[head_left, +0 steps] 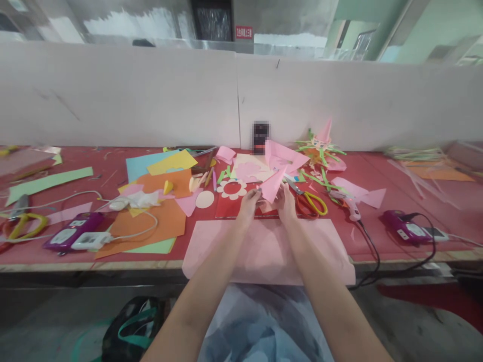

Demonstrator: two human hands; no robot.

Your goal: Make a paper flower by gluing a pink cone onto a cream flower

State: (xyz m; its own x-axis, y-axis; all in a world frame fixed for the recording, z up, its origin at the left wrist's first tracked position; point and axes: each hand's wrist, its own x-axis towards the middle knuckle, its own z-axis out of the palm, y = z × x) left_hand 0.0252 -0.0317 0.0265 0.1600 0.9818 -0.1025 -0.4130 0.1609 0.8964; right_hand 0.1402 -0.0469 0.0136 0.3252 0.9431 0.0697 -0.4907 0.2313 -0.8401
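Both my hands are closed on a pink paper cone (273, 185) above the worktable, its tip pointing up and to the right. At the cone's lower left edge is my left hand (249, 205), while my right hand (287, 204) holds it from the right; some fingers are hidden behind the paper. A large pink sheet (264, 246) lies under my forearms. Right of my right hand are scissors with yellow and red handles (316, 203). A white paper flower with a red centre (231, 189) and a cream paper disc (204, 199) lie to the left.
A paper figure with a pink cone hat (323, 141) stands by the white partition (320, 100). A glue gun (351, 205) lies at the right, its black cord leading toward a purple power strip (407, 227). Orange paper (147, 226) and another purple strip (73, 232) lie left.
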